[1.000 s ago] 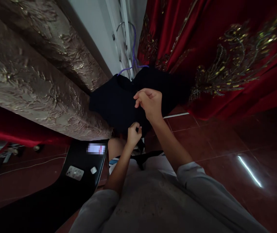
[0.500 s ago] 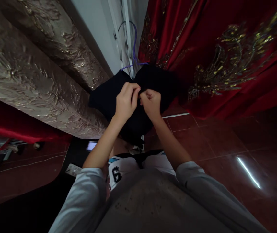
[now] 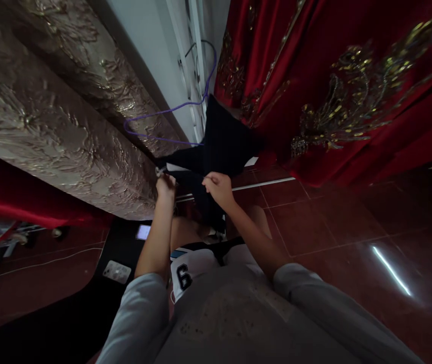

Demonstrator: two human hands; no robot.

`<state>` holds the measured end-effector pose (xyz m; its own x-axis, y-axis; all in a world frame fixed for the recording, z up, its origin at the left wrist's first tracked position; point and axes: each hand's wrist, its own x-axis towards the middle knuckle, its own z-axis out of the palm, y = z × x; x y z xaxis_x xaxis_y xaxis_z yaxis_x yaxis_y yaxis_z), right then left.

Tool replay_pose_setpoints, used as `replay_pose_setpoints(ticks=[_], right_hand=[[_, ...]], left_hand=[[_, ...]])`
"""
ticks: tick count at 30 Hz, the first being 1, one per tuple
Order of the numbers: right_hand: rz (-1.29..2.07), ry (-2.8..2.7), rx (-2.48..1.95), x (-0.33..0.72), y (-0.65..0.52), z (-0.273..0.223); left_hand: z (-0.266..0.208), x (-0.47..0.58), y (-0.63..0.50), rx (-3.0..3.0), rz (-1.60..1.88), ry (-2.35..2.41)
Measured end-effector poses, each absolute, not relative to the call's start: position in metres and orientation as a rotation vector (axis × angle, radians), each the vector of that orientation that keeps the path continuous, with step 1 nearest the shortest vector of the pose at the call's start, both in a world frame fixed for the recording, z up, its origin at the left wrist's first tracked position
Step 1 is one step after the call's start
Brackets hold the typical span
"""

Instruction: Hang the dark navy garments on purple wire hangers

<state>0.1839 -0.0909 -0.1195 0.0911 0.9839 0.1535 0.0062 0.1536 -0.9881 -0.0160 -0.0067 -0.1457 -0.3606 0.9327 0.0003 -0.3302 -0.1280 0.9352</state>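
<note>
A dark navy garment (image 3: 225,136) hangs by one side from a purple wire hanger (image 3: 170,109). The hanger's left arm is bare, and its hook is up on a white metal rack (image 3: 193,76). My left hand (image 3: 166,185) is closed on the garment's left part, low down and close to the beige curtain; a pale strip shows just above it. To its right, my right hand (image 3: 219,188) pinches the garment's front edge, thumb and fingers together. Folds of dark cloth hang down between my hands and over my legs.
Beige embossed fabric (image 3: 67,116) hangs at the left, and red fabric with gold sequins (image 3: 325,30) at the right. Two phones, one lit (image 3: 143,232) and one pale (image 3: 117,272), lie on a black surface (image 3: 125,247). The floor (image 3: 306,227) is red tile.
My hands have moved apart and lower, the left one going left. The garment's left side has come off the hanger, baring its left arm.
</note>
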Motion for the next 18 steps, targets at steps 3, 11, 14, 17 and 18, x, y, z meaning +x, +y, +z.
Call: replay_pose_setpoints(ticks=[3, 11, 14, 17, 18], right_hand=[[1.005, -1.062, -1.194, 0.202, -0.104, -0.140], [0.794, -1.360, -1.153, 0.199, -0.114, -0.137], [1.003, -1.454, -1.014, 0.194, -0.111, -0.116], [1.094, -1.590, -0.968, 0.206, -0.105, -0.093], [1.072, -1.624, -0.964, 0.212, -0.100, -0.086]], left_hand=[[-0.161, 0.006, -0.030, 0.655, 1.614, 1.138], [-0.087, 0.062, -0.075, 1.406, 1.517, 0.985], [-0.073, 0.069, -0.085, 1.848, 1.485, 1.038], [-0.086, 0.053, -0.089, 1.915, 1.227, 0.953], [-0.094, 0.044, -0.091, 1.919, 1.075, 0.917]])
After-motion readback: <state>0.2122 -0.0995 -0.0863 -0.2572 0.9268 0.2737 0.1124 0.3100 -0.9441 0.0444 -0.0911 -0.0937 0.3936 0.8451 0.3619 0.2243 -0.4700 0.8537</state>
